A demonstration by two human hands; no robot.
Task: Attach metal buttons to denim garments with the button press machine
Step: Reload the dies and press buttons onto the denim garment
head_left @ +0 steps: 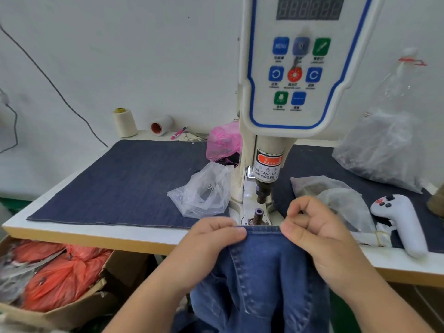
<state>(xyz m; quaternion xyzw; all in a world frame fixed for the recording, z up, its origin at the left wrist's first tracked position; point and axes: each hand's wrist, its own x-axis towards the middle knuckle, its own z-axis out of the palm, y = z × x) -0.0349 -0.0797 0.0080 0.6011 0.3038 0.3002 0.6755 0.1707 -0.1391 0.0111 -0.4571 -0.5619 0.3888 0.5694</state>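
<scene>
A pair of blue denim jeans (pixel 262 272) hangs over the table's front edge, its waistband stretched flat just in front of the button press machine (pixel 288 92). My left hand (pixel 211 239) pinches the waistband on the left. On the right, my right hand (pixel 310 227) pinches the same edge with curled fingers. The machine's lower die (pixel 259 212) stands just beyond the waistband, and the upper punch (pixel 262 195) hangs above it. I cannot see a button on either die.
A dark denim mat (pixel 120 183) covers the table. Clear plastic bags (pixel 204 193) lie left and right of the machine, and a white handheld controller (pixel 398 222) lies at right. Thread cones (pixel 125 122) stand at the back. A cardboard box with orange bags (pixel 60 277) sits lower left.
</scene>
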